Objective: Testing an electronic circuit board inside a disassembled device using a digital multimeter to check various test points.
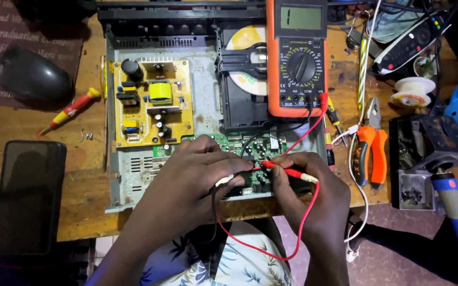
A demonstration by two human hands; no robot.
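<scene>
An opened disc player chassis (pixel 208 90) lies on a wooden table, with a yellow power board (pixel 152 103) at its left and a green circuit board (pixel 234 144) at its front. My left hand (pixel 200 169) grips a black test probe (pixel 228 180) against the green board. My right hand (pixel 306 182) pinches a red test probe (pixel 287 170) whose tip touches the same board. Red and black leads run up to an orange multimeter (pixel 297 55) resting on the disc tray.
A red-and-yellow screwdriver (pixel 70 110), a black mouse (pixel 30 77) and a dark phone (pixel 27 196) lie at the left. Orange-handled pliers (pixel 372 148), a solder spool (pixel 413 91), a remote (pixel 412 42) and a blue-handled soldering iron (pixel 454 206) sit at the right.
</scene>
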